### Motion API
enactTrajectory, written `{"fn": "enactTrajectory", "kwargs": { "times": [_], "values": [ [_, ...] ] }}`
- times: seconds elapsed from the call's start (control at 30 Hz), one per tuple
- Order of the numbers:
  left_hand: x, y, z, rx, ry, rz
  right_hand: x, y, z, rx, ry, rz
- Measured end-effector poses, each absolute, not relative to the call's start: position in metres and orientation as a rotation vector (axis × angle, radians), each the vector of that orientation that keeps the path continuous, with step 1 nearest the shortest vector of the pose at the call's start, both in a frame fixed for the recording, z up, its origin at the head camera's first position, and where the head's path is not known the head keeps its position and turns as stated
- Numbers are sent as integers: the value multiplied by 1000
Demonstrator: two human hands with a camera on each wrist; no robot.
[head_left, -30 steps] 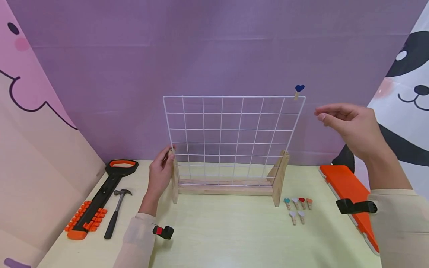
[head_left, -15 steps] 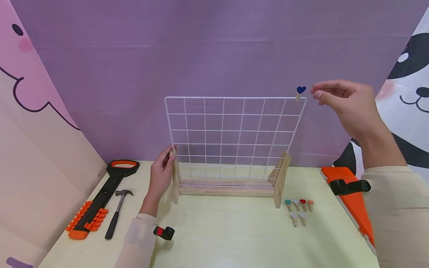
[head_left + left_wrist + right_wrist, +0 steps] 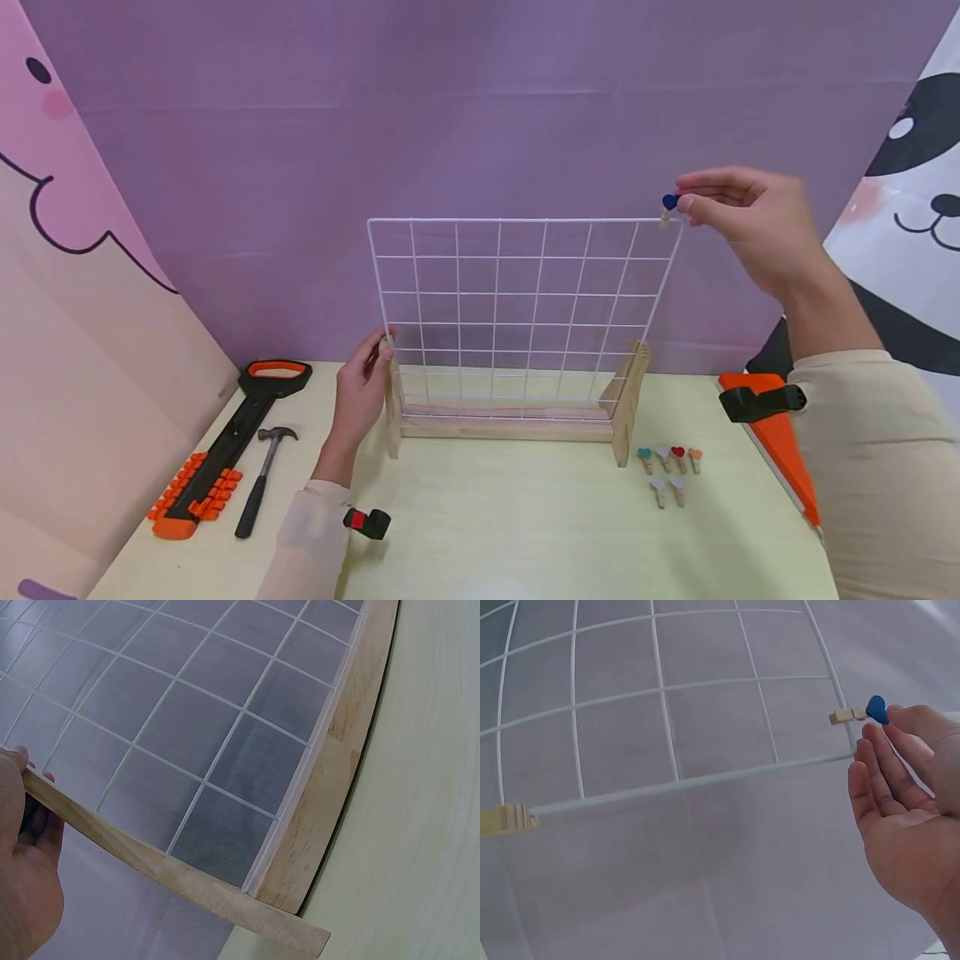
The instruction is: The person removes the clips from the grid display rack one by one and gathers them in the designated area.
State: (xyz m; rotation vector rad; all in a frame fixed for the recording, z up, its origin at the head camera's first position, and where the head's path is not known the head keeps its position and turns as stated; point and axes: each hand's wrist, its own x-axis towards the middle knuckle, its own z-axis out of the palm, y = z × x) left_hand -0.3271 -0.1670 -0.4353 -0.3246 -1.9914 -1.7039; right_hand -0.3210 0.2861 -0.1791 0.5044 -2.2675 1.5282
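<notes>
A wooden mini clothespin with a blue heart [image 3: 671, 202] sits clipped on the top wire, near the right corner of a white wire grid [image 3: 514, 257]. My right hand [image 3: 757, 221] is at that clothespin, thumb on the heart and fingers close behind it; in the right wrist view the thumb meets the blue heart [image 3: 877, 709]. The grid stands upright in a wooden stand [image 3: 507, 427]. With my left hand [image 3: 363, 387] I grip the top of the stand's left side piece [image 3: 172, 879], fingers partly hidden behind the wood.
Several heart clothespins [image 3: 678, 454] lie in two rows right of the stand. A hammer [image 3: 266, 482] and a black-and-orange saw [image 3: 232, 437] lie on the left. At the right, an orange case [image 3: 780, 450] is partly covered by my right sleeve.
My right hand has moved up and left from beside the grid to the blue heart clothespin, its thumb now on the heart. The left hand has kept its grip on the stand.
</notes>
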Motion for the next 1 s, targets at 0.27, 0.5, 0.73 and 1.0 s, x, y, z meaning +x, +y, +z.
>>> {"fn": "enactTrajectory", "kwargs": {
  "times": [0.27,0.5,0.73,1.0],
  "values": [
    [-325,-167,-435,-331,-2005,-1685,-325,280,-181,541,-2199,1665],
    [-325,-167,-433,-325,-2014,-1687,-326,277,-180,489,-2252,1581],
    [-326,-166,-434,-324,-2012,-1687,-326,274,-181,441,-2267,1493],
    [-328,-165,-434,-325,-2010,-1679,-327,273,-183,495,-2124,1617]
  ]
}}
